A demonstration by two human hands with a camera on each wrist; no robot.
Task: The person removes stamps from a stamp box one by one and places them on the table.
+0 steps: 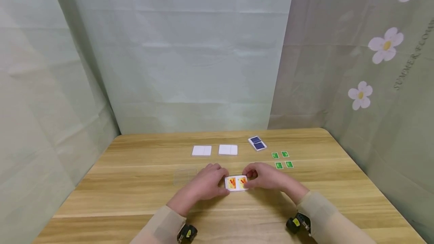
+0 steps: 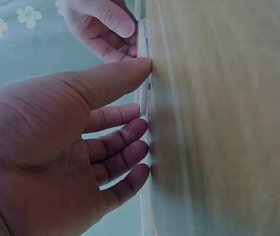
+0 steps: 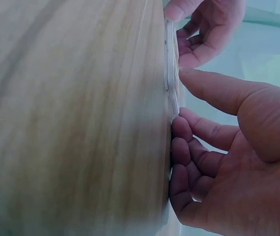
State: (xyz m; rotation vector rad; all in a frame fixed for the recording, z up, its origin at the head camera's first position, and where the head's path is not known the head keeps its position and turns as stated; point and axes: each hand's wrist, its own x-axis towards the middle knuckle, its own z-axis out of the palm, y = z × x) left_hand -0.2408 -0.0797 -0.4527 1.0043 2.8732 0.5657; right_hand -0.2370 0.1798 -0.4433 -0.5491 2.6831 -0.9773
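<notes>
A white rectangular card (image 1: 237, 183) with two orange-and-yellow pictures lies face up low over the wooden table, between the two hands. My left hand (image 1: 211, 182) holds its left end, thumb at the near edge and index finger toward the far edge. At the right end, my right hand (image 1: 265, 176) grips the card between thumb and index finger, the other fingers curled in. Seen edge-on in the left wrist view, the card (image 2: 144, 101) looks like thin stacked layers. The right wrist view shows its edge (image 3: 170, 59) close along the tabletop.
Left of my left hand lies a clear plastic piece (image 1: 183, 176). Farther back are two white cards (image 1: 201, 150), (image 1: 228, 150) and a dark blue one with white borders (image 1: 257, 143). Several small green squares (image 1: 279, 165) sit to the right. Cloth curtains (image 1: 190, 55) surround the table (image 1: 118, 199).
</notes>
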